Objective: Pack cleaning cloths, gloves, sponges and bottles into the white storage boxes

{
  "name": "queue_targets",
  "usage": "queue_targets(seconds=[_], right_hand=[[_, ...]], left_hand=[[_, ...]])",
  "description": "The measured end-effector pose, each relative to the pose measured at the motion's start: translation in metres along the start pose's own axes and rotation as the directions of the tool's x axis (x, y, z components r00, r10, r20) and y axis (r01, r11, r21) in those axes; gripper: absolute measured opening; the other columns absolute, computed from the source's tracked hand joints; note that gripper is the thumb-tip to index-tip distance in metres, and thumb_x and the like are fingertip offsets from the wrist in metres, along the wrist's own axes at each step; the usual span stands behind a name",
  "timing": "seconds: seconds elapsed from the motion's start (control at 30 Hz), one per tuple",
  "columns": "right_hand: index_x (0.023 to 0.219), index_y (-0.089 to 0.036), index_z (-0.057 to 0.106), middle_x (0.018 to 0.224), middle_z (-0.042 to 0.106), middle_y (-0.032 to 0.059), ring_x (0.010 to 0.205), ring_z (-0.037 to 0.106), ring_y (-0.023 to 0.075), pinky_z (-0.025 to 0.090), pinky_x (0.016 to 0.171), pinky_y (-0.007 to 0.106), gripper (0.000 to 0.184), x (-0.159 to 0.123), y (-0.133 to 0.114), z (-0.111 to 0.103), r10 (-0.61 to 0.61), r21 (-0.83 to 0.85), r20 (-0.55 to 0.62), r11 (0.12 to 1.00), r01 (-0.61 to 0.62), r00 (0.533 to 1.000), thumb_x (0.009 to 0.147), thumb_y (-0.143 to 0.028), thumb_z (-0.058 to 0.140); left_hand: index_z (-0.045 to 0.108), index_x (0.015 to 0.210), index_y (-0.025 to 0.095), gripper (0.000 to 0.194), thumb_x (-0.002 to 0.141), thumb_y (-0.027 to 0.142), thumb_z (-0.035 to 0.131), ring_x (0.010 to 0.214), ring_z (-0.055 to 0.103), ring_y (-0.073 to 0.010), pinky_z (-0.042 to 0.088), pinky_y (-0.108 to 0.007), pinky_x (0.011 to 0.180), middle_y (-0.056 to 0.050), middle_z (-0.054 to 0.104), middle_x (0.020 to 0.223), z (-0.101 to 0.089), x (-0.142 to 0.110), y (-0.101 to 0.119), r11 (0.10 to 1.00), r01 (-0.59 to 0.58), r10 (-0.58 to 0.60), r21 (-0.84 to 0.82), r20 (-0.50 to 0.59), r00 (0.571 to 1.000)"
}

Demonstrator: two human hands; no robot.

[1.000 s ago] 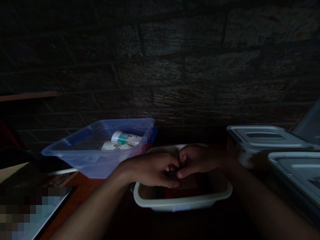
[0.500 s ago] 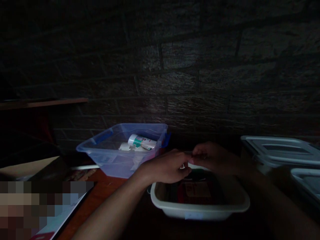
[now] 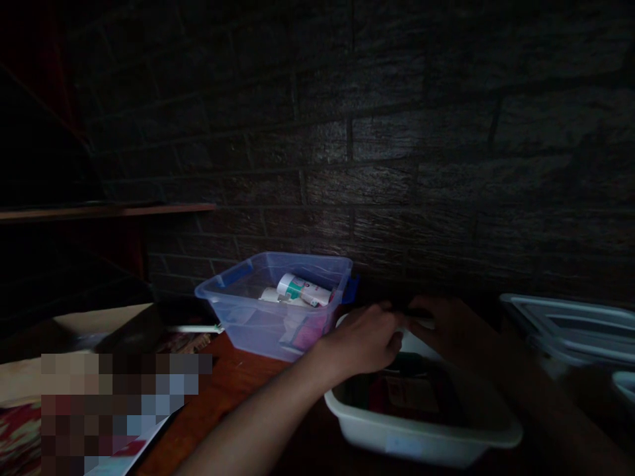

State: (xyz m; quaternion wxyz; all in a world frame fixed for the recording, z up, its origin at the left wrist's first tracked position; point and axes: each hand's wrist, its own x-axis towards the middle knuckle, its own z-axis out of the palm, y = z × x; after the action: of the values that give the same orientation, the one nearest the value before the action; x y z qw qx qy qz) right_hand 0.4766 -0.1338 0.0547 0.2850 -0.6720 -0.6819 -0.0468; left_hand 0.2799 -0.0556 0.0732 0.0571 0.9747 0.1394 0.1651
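A white plastic tub (image 3: 431,430) stands in front of me, holding a dark red item with a tan label (image 3: 411,395) and something dark green behind it. My left hand (image 3: 367,338) is over the tub's far left side, its fingers curled together. Close beside it, my right hand (image 3: 444,324) is over the far rim with its fingers bent in. The fingertips of both hands meet or nearly meet in deep shadow. Whatever lies between them is too dark to make out.
Left of the tub, a clear plastic bin (image 3: 262,327) with blue clips holds a white and green bottle (image 3: 303,291). Lidded containers (image 3: 575,324) are at the right. An open cardboard box (image 3: 106,320) sits at the left, under a wooden shelf (image 3: 109,211). A dark brick wall rises behind.
The view has turned left, so the bins and hands appear farther right and slightly lower. Both hands stay by the tub's far side, fingers still curled.
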Motion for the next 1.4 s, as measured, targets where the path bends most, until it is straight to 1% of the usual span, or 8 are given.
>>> queue_targets(seconds=[0.07, 0.23, 0.37, 0.53, 0.73, 0.9, 1.13, 1.4], right_hand=[[0.107, -0.017, 0.075, 0.108, 0.075, 0.0118, 0.099, 0.070, 0.0278, 0.050, 0.089, 0.037, 0.029, -0.001, 0.003, 0.002, -0.021, -0.005, 0.006, 1.000, 0.021, 1.000, 0.092, -0.037, 0.059], [0.102, -0.019, 0.077, 0.103, 0.077, 0.0101, 0.095, 0.071, 0.0270, 0.052, 0.089, 0.039, 0.032, -0.007, 0.007, 0.002, -0.007, 0.003, 0.096, 1.000, 0.007, 0.995, 0.096, -0.035, 0.049], [0.109, -0.018, 0.076, 0.110, 0.076, 0.0117, 0.105, 0.069, 0.0304, 0.050, 0.098, 0.045, 0.038, -0.018, 0.010, 0.003, 0.008, -0.066, 0.093, 0.998, -0.002, 0.996, 0.098, -0.033, 0.043], [0.128, -0.020, 0.069, 0.131, 0.068, 0.0135, 0.122, 0.063, 0.0319, 0.047, 0.106, 0.048, 0.042, -0.046, 0.021, 0.009, 0.063, -0.091, 0.023, 0.994, -0.060, 0.998, 0.098, -0.035, 0.044], [0.138, -0.028, 0.064, 0.140, 0.064, 0.0082, 0.128, 0.060, 0.0323, 0.043, 0.112, 0.051, 0.046, -0.062, 0.028, 0.001, 0.079, -0.028, 0.092, 0.997, -0.077, 0.993, 0.094, -0.038, 0.054], [0.139, -0.026, 0.064, 0.144, 0.061, 0.0091, 0.132, 0.058, 0.0326, 0.045, 0.112, 0.048, 0.050, -0.066, 0.023, 0.004, 0.119, -0.012, 0.052, 0.993, -0.119, 0.991, 0.093, -0.043, 0.055], [0.141, -0.022, 0.063, 0.145, 0.059, 0.0108, 0.136, 0.054, 0.0313, 0.043, 0.114, 0.044, 0.050, -0.068, 0.018, -0.001, 0.084, 0.084, 0.075, 0.992, -0.090, 0.994, 0.096, -0.040, 0.052], [0.144, -0.018, 0.058, 0.145, 0.057, 0.0114, 0.134, 0.054, 0.0261, 0.039, 0.117, 0.043, 0.052, -0.072, 0.022, 0.006, 0.051, 0.157, 0.036, 0.986, -0.056, 0.998, 0.095, -0.032, 0.050]], left_hand=[[0.069, 0.114, 0.018, 0.026, 0.094, 0.022, 0.052, 0.111, 0.066, -0.0259, 0.055, -0.039, 0.094, -0.012, 0.067, 0.115, -0.001, 0.000, 0.001, 1.000, 0.000, 0.000, 0.031, -0.016, 1.000], [0.067, 0.113, 0.015, 0.027, 0.096, 0.027, 0.052, 0.115, 0.063, -0.0286, 0.051, -0.044, 0.101, -0.014, 0.065, 0.113, -0.001, 0.000, 0.002, 0.988, 0.049, -0.043, 0.145, -0.042, 0.998], [0.069, 0.111, 0.013, 0.032, 0.097, 0.032, 0.048, 0.105, 0.067, -0.0309, 0.056, -0.044, 0.089, -0.015, 0.068, 0.109, 0.005, -0.001, 0.004, 0.975, 0.085, -0.085, 0.205, -0.009, 0.996], [0.073, 0.102, 0.013, 0.033, 0.096, 0.034, 0.049, 0.094, 0.070, -0.0320, 0.059, -0.043, 0.076, -0.016, 0.069, 0.103, 0.010, -0.004, 0.017, 0.973, 0.072, -0.070, 0.219, -0.017, 0.997], [0.073, 0.100, 0.012, 0.033, 0.095, 0.035, 0.049, 0.096, 0.070, -0.0341, 0.059, -0.045, 0.079, -0.017, 0.069, 0.104, 0.012, -0.005, 0.026, 0.983, 0.075, -0.074, 0.169, -0.015, 0.997], [0.073, 0.106, 0.014, 0.035, 0.097, 0.038, 0.049, 0.100, 0.070, -0.0323, 0.058, -0.042, 0.082, -0.017, 0.070, 0.107, 0.009, -0.006, 0.024, 0.985, 0.103, -0.103, 0.136, -0.003, 0.995], [0.068, 0.123, 0.020, 0.034, 0.098, 0.039, 0.054, 0.116, 0.065, -0.0263, 0.049, -0.036, 0.103, -0.010, 0.071, 0.121, -0.001, -0.034, 0.008, 0.974, 0.183, -0.193, -0.131, -0.074, 0.978], [0.063, 0.133, 0.021, 0.041, 0.095, 0.035, 0.059, 0.127, 0.059, -0.0225, 0.043, -0.035, 0.112, -0.008, 0.065, 0.136, 0.015, -0.050, -0.006, 0.884, 0.243, -0.320, -0.400, -0.139, 0.937]])
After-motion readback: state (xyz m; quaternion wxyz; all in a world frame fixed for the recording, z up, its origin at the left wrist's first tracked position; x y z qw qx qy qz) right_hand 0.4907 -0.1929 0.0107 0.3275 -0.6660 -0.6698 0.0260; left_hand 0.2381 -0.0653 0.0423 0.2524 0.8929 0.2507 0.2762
